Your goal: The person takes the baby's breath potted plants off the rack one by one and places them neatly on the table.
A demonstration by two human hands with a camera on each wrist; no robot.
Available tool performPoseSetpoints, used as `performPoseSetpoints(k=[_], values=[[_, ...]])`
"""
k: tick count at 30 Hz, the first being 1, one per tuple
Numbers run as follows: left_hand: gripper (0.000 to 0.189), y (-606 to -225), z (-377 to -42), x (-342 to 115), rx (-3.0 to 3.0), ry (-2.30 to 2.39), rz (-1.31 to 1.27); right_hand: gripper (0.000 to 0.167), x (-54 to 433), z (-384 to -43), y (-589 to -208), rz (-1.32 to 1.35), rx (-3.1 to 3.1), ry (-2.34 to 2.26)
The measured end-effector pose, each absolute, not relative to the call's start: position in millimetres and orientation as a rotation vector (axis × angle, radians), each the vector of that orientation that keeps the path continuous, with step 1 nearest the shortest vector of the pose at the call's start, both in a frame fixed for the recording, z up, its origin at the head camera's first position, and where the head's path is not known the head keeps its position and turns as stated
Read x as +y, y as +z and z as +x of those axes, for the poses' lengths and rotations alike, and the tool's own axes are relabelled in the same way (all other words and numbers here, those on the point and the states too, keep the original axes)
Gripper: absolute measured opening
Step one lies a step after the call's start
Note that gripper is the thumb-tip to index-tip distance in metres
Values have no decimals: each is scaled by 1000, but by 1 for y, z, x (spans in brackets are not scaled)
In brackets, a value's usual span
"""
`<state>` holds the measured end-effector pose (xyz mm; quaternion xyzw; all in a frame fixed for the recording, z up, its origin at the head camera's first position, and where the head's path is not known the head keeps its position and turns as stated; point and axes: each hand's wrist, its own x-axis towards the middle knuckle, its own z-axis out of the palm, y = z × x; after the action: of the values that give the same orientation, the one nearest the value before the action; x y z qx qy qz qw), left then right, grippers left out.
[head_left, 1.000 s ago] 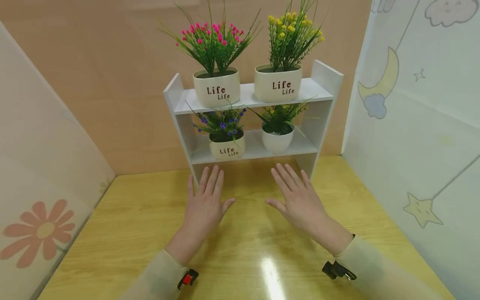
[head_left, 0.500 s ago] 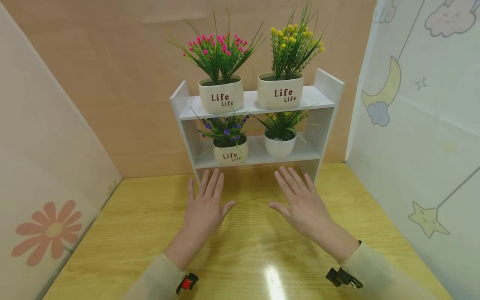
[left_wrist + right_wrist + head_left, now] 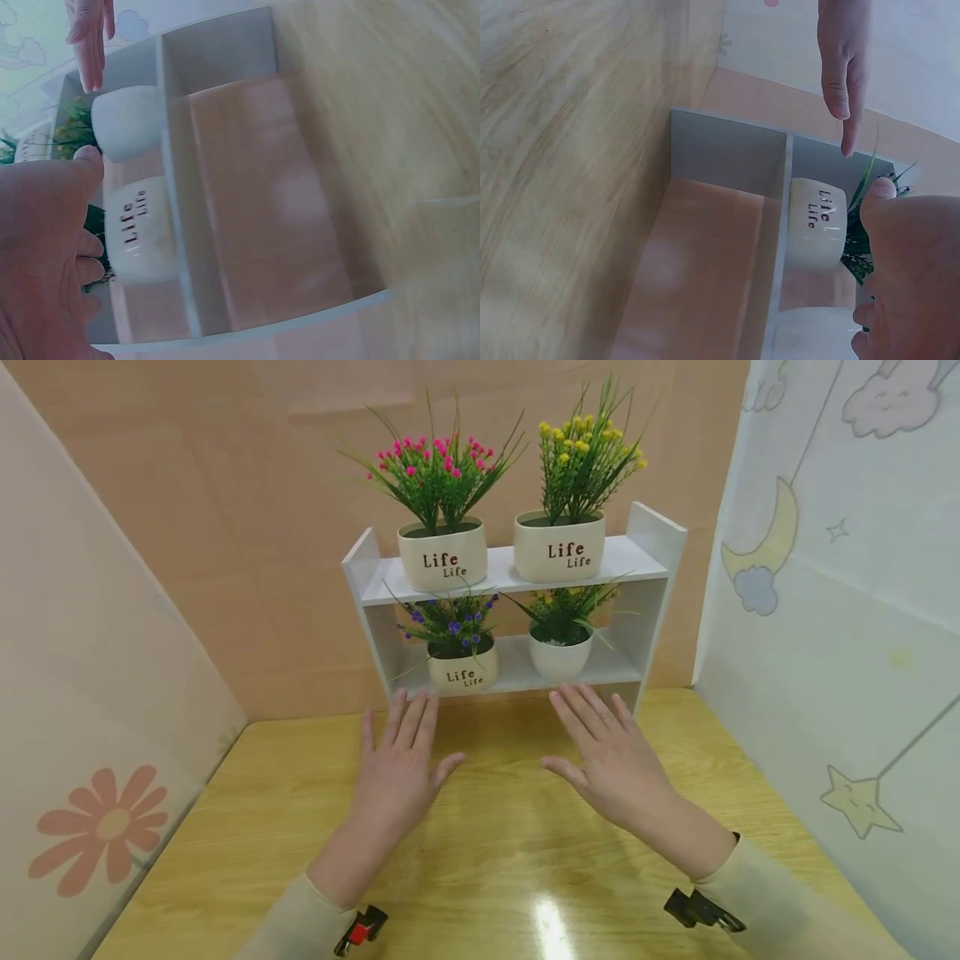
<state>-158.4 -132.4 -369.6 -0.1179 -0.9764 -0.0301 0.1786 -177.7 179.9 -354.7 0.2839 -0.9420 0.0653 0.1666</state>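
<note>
My left hand (image 3: 397, 777) is held palm down before the left side of a white shelf (image 3: 517, 672), fingers straight and thumb spread. Facing it on the right, my right hand (image 3: 615, 760) is extended the same way. Neither one holds anything. On the lower board stand a cream "Life" pot with purple flowers (image 3: 463, 670) and a round white pot with a yellow-flowered plant (image 3: 561, 658). The upper board carries a cream pot with pink flowers (image 3: 442, 560) and another with yellow flowers (image 3: 558, 550). In the left wrist view, the left thumb overlaps the shelf's lower level.
The shelf stands at the back of a wooden table (image 3: 480, 860), against a peach backdrop (image 3: 225, 527). White printed panels flank the table, the left one with a flower (image 3: 112, 822) and the right one with a moon and star (image 3: 862, 802).
The head view has tilted slightly up, so the shelf sits lower in it. Both hands have risen a little toward the lower board, and the left has shifted slightly left.
</note>
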Motion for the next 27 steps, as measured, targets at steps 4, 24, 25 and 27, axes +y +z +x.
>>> performPoseSetpoints(k=[4, 24, 25, 27], values=[[91, -358, -154, -135, -2729, -67, -335, 92, 180, -179, -344, 819, -2669, 195], [90, -299, -151, -148, -2533, -35, -321, 91, 174, -183, -287, 899, -2561, 144], [90, -296, -152, -148, -2525, -32, -319, 92, 174, -183, -284, 903, -2556, 144], [91, -290, -154, -149, -2514, -18, -314, 92, 173, -184, -279, 905, -2548, 139]])
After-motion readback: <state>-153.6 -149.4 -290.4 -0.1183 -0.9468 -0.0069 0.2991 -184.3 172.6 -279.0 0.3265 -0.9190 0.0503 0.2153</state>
